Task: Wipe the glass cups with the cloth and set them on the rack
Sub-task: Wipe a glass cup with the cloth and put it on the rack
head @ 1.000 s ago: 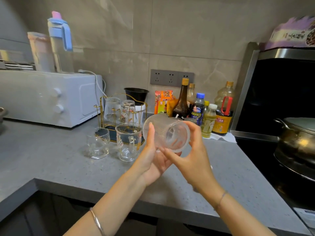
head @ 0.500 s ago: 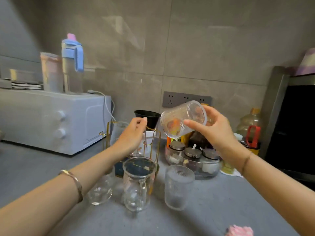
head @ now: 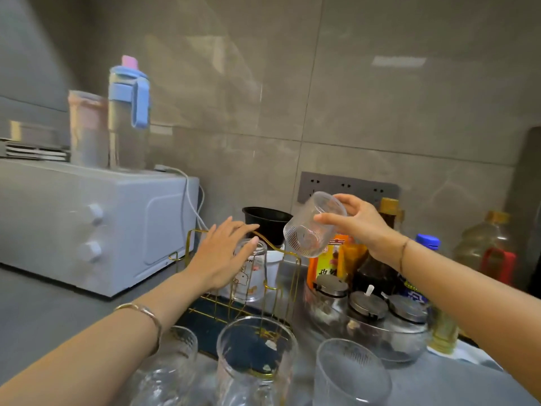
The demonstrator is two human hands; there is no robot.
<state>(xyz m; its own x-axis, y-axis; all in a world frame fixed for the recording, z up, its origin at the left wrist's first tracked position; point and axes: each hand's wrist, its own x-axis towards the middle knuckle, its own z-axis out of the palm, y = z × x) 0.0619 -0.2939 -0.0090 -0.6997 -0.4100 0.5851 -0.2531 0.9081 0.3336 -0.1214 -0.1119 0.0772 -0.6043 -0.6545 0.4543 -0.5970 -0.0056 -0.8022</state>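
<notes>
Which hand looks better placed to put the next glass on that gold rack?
The right hand: it holds the ribbed glass cup tilted near the gold rack; the left hand holds nothing.

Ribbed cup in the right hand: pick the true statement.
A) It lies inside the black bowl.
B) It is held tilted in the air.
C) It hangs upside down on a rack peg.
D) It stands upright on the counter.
B: the right hand grips the ribbed cup tilted in mid-air near the rack, touching no peg and no surface.
</notes>
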